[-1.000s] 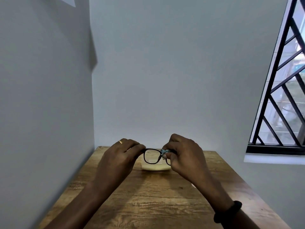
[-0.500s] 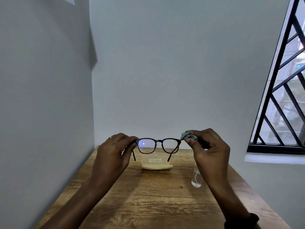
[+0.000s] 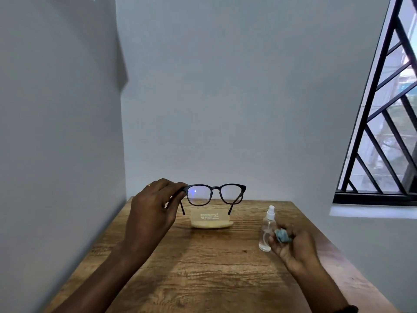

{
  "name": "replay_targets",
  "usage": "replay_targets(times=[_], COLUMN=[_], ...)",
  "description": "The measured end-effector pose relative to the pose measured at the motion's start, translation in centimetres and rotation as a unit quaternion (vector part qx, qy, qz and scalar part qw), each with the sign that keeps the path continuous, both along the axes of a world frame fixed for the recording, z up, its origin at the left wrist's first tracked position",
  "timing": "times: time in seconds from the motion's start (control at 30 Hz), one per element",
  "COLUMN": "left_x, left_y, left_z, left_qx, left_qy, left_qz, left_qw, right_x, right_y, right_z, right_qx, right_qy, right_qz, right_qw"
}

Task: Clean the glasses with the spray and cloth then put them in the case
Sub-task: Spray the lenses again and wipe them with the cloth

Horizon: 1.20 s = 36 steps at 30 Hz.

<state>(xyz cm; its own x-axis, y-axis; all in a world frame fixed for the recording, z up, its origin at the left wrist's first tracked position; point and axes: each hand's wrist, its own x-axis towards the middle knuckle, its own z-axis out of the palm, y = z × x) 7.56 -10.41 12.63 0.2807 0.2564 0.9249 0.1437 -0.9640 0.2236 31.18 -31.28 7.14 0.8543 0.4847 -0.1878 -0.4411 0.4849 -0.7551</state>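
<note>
My left hand pinches the left corner of the black-framed glasses and holds them up above the table, temples unfolded and hanging down. Below them, near the wall, lies the pale yellow case with white print on it. My right hand is low on the right, fingers curled round a small crumpled blue cloth. A clear spray bottle with a white nozzle stands upright just left of that hand; whether the fingers touch it is unclear.
The wooden table fills the corner between a grey wall on the left and a white wall behind. A barred window with a white sill is at the right.
My right hand has left the glasses and dropped down to the right beside the spray bottle, taking the cloth along. My left hand alone now holds the glasses, raised higher.
</note>
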Motion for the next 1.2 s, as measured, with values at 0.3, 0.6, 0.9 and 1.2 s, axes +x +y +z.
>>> replay_targets(times=[0.3, 0.6, 0.9, 1.2], left_x=[0.3, 0.9, 1.1, 1.2], left_y=[-0.1, -0.6, -0.2, 1.0], left_z=[0.2, 0.2, 0.2, -0.3], left_qx=[-0.006, -0.008, -0.007, 0.040], left_qy=[-0.002, 0.008, 0.009, -0.002], left_qz=[0.002, 0.001, 0.024, 0.046], left_qw=[1.000, 1.000, 1.000, 0.998], right_x=[0.8, 2.9, 2.4, -6.9], right_y=[2.4, 4.6, 5.0, 3.3], right_z=[-3.1, -5.8, -5.8, 2.3], right_qx=[-0.459, -0.537, -0.460, -0.228], right_qy=[-0.513, -0.593, -0.643, -0.781], right_qz=[-0.214, -0.167, -0.196, -0.200], right_qw=[0.694, 0.576, 0.579, 0.546])
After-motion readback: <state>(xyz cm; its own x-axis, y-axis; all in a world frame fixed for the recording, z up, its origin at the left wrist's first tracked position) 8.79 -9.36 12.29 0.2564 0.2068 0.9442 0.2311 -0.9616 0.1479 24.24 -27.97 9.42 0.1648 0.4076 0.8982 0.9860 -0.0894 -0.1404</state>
